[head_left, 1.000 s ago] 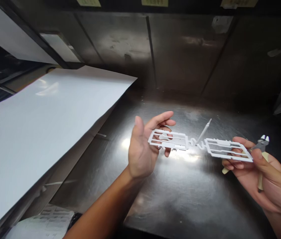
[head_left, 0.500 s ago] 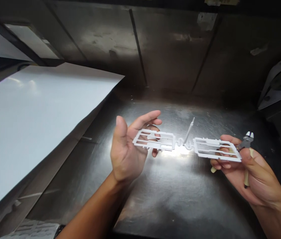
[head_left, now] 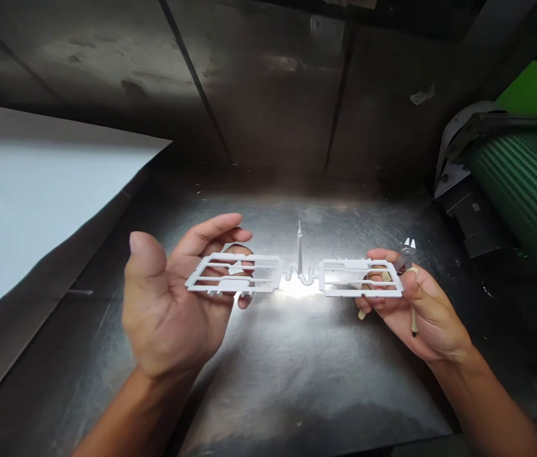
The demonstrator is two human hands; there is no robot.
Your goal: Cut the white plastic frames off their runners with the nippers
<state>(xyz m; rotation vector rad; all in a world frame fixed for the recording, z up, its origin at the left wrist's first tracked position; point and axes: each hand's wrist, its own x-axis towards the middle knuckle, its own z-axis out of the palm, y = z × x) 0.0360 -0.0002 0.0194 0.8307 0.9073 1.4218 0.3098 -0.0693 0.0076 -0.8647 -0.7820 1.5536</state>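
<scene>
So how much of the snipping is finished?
None that shows. The white plastic piece is whole: both frames join the middle stalk. The left hand lies open under one end; the right hand holds the other end plus the cutters, which are off the plastic. All cutting remains.

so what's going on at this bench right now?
A person holds a white moulded plastic piece, two flat frames joined by a runner with an upright sprue, level above a steel worktop. The left hand lies open, palm up, under the left frame. The right hand grips the right frame and also holds small cutters. A white sheet lies to the left and a green roller to the right.
</scene>
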